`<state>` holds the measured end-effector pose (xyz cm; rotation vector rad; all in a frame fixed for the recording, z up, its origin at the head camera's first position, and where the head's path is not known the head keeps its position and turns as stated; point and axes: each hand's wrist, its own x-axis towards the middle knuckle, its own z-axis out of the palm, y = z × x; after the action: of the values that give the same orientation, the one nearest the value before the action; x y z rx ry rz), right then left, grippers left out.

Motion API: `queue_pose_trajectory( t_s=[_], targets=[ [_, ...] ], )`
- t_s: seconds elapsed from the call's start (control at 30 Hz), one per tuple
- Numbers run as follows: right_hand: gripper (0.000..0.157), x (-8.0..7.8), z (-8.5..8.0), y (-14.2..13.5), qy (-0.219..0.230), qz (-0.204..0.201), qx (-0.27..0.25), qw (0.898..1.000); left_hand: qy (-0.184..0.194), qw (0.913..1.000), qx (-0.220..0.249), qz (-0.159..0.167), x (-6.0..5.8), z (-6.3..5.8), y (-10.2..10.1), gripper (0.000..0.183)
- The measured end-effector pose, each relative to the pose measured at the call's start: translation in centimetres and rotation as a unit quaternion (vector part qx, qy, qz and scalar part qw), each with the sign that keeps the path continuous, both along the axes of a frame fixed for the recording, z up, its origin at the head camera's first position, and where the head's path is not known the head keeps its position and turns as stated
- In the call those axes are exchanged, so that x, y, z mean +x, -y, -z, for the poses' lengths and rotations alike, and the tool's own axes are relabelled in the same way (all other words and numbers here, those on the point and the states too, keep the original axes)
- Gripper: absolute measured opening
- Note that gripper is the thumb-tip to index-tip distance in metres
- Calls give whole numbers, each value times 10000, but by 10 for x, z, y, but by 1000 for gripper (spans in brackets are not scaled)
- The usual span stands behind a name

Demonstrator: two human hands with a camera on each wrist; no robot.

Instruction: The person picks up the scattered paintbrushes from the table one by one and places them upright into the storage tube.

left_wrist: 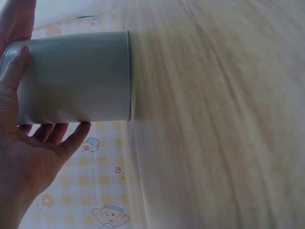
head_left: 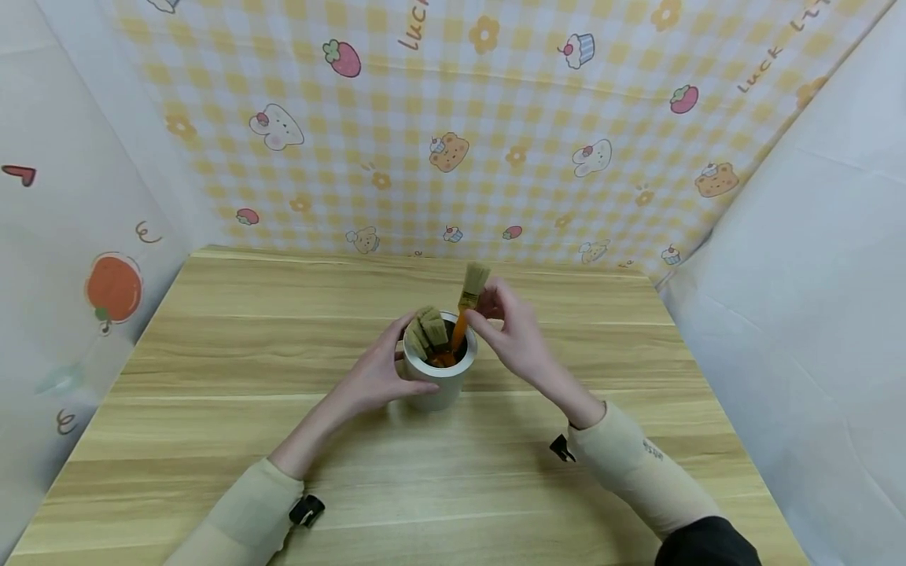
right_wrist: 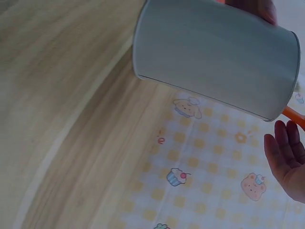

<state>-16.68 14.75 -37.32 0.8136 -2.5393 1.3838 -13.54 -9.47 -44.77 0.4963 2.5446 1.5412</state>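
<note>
A pale grey cylindrical pot (head_left: pixel 433 393) stands upright on the wooden table. My left hand (head_left: pixel 378 377) holds it from the left, thumb on the near side and fingers round the far side; the left wrist view shows the pot's smooth wall (left_wrist: pixel 76 78) in that grip. Several paintbrushes (head_left: pixel 430 326) lean inside, pale bristles up. My right hand (head_left: pixel 520 334) pinches another paintbrush (head_left: pixel 462 314) with an orange handle, at the pot's right rim. Its bristles point up and its handle's lower end is inside the pot. In the right wrist view the fingers (right_wrist: pixel 283 148) are beside the orange handle (right_wrist: pixel 293 116).
The wooden table (head_left: pixel 233 354) reaches back to a yellow checked cloth (head_left: pixel 396 118) with cartoon prints. White sheets hang at the left (head_left: pixel 42 259) and right (head_left: pixel 800 275). A black clip (head_left: pixel 307 511) is on the left sleeve, another (head_left: pixel 562 448) by the right.
</note>
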Motion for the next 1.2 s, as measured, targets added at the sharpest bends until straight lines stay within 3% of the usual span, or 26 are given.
queue_pose_trajectory(
  t_s=[0.53,0.73,0.97,1.2],
  targets=[
    [20,1,14,-12,254,155,58,9995,-15,10000,39,32,-4,0,3,116],
    [25,-3,18,-22,55,142,271,9995,23,9999,118,99,-11,0,4,116],
    [35,-7,23,-36,-322,-188,822,9959,201,9996,75,178,-18,-1,7,117],
    [52,-9,29,-50,-626,-498,1538,9849,-6,9970,-682,379,-18,-6,17,117]
  ],
)
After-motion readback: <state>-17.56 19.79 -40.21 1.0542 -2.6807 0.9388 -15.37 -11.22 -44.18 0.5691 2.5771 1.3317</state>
